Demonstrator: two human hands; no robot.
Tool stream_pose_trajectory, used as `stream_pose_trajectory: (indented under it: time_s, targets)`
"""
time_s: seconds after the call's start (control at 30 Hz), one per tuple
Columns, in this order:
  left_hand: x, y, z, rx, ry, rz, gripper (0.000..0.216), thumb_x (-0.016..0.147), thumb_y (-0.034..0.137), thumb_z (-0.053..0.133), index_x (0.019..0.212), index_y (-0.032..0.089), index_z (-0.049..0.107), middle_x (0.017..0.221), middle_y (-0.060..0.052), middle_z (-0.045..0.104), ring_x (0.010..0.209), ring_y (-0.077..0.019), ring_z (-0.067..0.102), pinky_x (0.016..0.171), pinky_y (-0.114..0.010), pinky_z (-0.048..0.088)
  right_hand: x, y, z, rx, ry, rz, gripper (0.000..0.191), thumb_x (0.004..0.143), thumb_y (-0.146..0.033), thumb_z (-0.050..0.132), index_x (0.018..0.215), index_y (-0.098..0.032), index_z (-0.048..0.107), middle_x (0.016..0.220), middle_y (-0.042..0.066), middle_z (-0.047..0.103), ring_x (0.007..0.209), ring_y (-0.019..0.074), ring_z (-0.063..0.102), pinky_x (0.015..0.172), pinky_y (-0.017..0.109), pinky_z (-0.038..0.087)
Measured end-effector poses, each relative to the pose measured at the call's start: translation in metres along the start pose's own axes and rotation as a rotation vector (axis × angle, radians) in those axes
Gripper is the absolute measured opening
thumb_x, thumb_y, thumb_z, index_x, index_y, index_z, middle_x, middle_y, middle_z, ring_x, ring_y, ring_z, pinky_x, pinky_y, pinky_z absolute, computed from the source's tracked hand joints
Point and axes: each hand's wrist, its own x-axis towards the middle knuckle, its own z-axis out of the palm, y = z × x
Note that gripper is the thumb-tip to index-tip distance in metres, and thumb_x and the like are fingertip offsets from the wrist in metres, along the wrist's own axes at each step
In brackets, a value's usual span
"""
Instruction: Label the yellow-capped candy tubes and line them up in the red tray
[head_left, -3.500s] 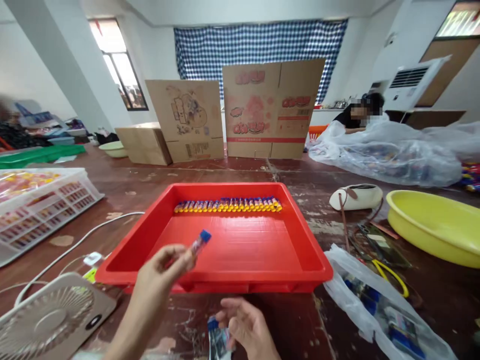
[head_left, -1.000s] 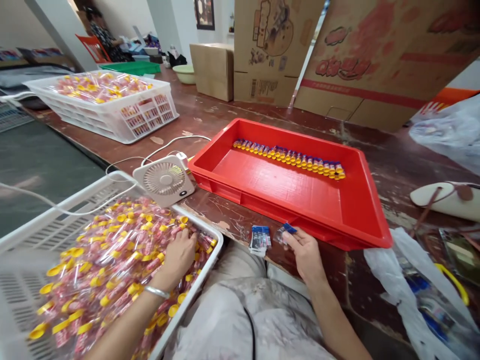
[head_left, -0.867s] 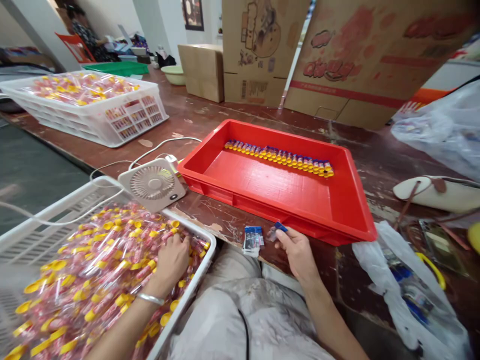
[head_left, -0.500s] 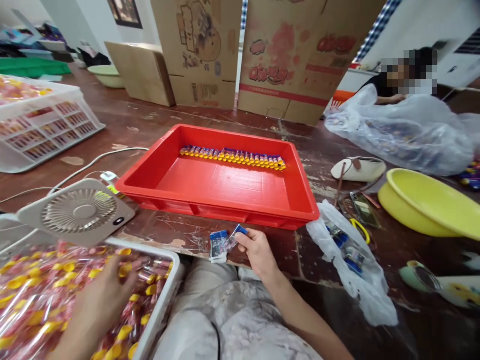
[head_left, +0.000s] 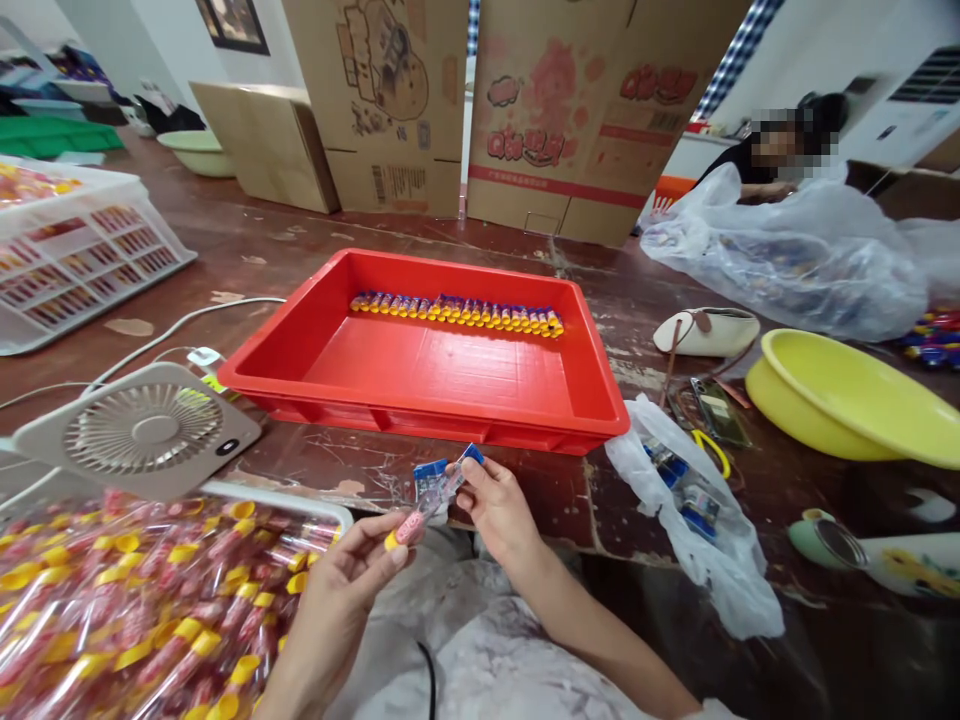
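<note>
While my left hand (head_left: 349, 572) pinches a pink tube (head_left: 409, 527) closed-fingered, lower centre, my right hand (head_left: 501, 512) pinches a blue-topped packet (head_left: 455, 480) beside it; seemingly I'm joining them, which calls for aligned ends.

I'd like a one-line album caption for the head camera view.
Left hand holds a yellow-ended pink tube, right hand a blue-edged clear wrapper, near a red tray holding lined-up tubes.
</note>
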Motion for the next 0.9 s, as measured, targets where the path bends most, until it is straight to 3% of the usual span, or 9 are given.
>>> stream_pose_trajectory:
  time_s: [0.2, 0.37, 0.5, 0.67, 0.77, 0.9]
  targets:
    - [0.002, -0.006, 0.003, -0.028, -0.023, 0.005, 0.044, 0.064, 0.037, 0.087, 0.103, 0.019, 0.076, 0.106, -0.011, 0.076, 0.1, -0.0238, 0.067, 0.086, -0.03, 0.053, -0.004, 0.0, 0.004, 0.047, -0.067, 0.025, 0.027, 0.063, -0.035, 0.09, 0.073, -0.016, 0.074, 0.071, 0.002, 0.067, 0.058, 0.0083, 0.047, 0.049, 0.019, 0.032]
    - [0.002, -0.005, 0.006, -0.013, -0.049, -0.019, 0.043, 0.066, 0.037, 0.086, 0.103, 0.017, 0.075, 0.102, -0.011, 0.076, 0.098, -0.0249, 0.068, 0.085, -0.032, 0.053, -0.006, 0.004, 0.002, -0.117, -0.108, -0.096, 0.019, 0.071, -0.034, 0.084, 0.073, -0.017, 0.076, 0.066, 0.0, 0.067, 0.052, 0.0072, 0.04, 0.05, 0.021, 0.032]
    - [0.002, -0.003, 0.01, -0.039, -0.076, -0.019, 0.043, 0.065, 0.034, 0.087, 0.103, 0.019, 0.072, 0.101, -0.009, 0.076, 0.096, -0.0246, 0.071, 0.082, -0.03, 0.055, -0.009, 0.007, 0.003, -0.257, -0.172, -0.134, 0.021, 0.074, -0.037, 0.081, 0.082, -0.018, 0.079, 0.068, 0.002, 0.07, 0.054, 0.0094, 0.045, 0.053, 0.023, 0.035]
    - [0.005, -0.002, 0.018, -0.092, -0.081, 0.038, 0.045, 0.066, 0.03, 0.087, 0.106, 0.021, 0.068, 0.092, -0.006, 0.076, 0.09, -0.0225, 0.072, 0.078, -0.029, 0.056, -0.012, 0.01, 0.007, -0.264, -0.23, -0.09, 0.028, 0.075, -0.043, 0.079, 0.086, -0.018, 0.079, 0.077, 0.004, 0.073, 0.057, 0.0117, 0.052, 0.055, 0.024, 0.04]
    - [0.007, 0.001, 0.02, -0.108, -0.065, 0.098, 0.041, 0.066, 0.029, 0.087, 0.102, 0.021, 0.07, 0.097, -0.006, 0.076, 0.09, -0.0212, 0.072, 0.08, -0.028, 0.057, -0.014, 0.014, 0.008, -0.268, -0.276, -0.049, 0.028, 0.073, -0.043, 0.081, 0.083, -0.017, 0.078, 0.072, 0.003, 0.072, 0.06, 0.0133, 0.057, 0.06, 0.025, 0.044]
    - [0.008, 0.007, 0.018, -0.091, -0.126, 0.082, 0.048, 0.065, 0.027, 0.087, 0.11, 0.021, 0.072, 0.111, -0.009, 0.076, 0.097, -0.0235, 0.072, 0.089, -0.031, 0.057, -0.014, 0.018, 0.009, -0.217, -0.203, -0.03, 0.031, 0.072, -0.042, 0.082, 0.09, -0.017, 0.078, 0.077, 0.003, 0.073, 0.065, 0.0142, 0.06, 0.064, 0.025, 0.046]
